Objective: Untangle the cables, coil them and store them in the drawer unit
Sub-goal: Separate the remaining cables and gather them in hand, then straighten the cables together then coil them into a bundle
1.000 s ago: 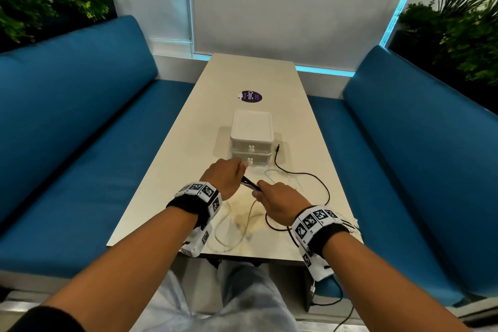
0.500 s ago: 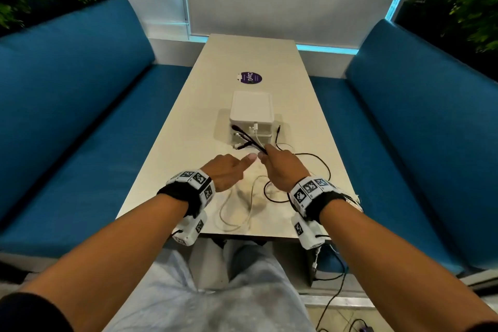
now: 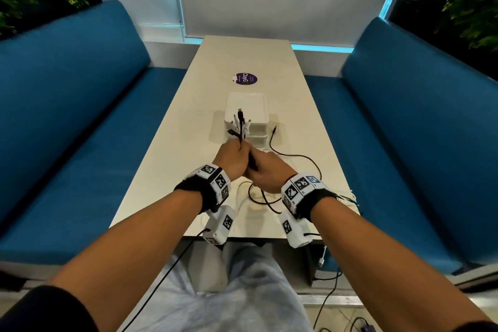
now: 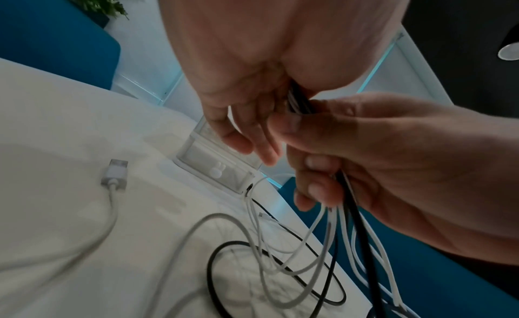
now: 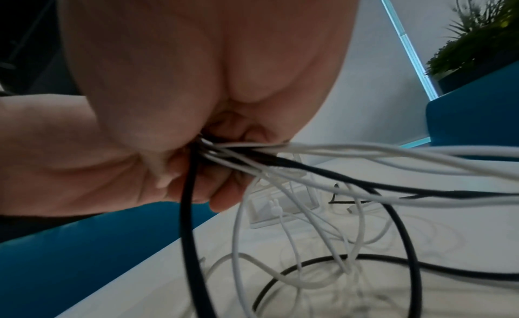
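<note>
Desk [image 3: 242,56] beyond the drawer unit [image 3: 246,105]: bare but for a purple sticker [image 3: 244,79]. Strips left and right of unit open. Near edge blocked by slack cables [image 3: 296,159] looped under both hands. Blue benches [image 3: 80,105] flank both long sides.

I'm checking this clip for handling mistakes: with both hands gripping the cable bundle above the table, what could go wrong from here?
1. The left hand and right hand grip the black and white cables together, so lifting further may tighten the loops lying crossed on the table.
2. The white USB plug and black plug lie loose and could snag or drag.
3. Trailing cables run right by the drawer unit and might tug it.
</note>
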Demonstrator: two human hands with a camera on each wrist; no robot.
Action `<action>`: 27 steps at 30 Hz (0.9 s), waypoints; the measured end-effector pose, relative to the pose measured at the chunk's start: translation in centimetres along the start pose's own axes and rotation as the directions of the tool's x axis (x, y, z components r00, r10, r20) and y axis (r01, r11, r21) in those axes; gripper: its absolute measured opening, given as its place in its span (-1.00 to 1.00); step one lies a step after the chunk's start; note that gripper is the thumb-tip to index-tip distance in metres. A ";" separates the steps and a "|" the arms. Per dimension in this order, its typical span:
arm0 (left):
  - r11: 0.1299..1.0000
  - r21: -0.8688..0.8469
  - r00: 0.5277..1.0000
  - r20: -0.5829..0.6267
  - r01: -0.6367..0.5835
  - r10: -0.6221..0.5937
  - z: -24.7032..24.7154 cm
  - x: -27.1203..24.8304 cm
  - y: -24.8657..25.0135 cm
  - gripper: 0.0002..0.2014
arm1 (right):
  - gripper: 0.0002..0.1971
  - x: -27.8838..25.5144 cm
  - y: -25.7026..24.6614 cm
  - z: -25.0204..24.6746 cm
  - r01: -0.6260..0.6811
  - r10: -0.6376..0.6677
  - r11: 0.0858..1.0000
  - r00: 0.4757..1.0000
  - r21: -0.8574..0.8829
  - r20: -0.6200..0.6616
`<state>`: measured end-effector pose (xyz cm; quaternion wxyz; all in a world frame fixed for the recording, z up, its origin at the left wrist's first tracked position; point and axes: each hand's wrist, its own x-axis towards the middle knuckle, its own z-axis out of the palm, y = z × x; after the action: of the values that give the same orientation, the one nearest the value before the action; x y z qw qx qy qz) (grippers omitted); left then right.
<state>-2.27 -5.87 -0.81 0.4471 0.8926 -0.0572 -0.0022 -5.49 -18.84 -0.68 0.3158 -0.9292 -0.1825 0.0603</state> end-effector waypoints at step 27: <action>0.991 -0.134 0.986 -0.164 0.017 -0.040 -7.9 0.4 -1.9 -0.71 | -0.76 -3.7 6.2 -0.3 -0.183 0.185 0.885 0.982 -0.429 -0.039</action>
<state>-1.23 1.50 2.40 0.5082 0.8590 -0.0066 0.0622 -6.94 -24.96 -4.21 0.0957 -0.9889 -0.1027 0.0494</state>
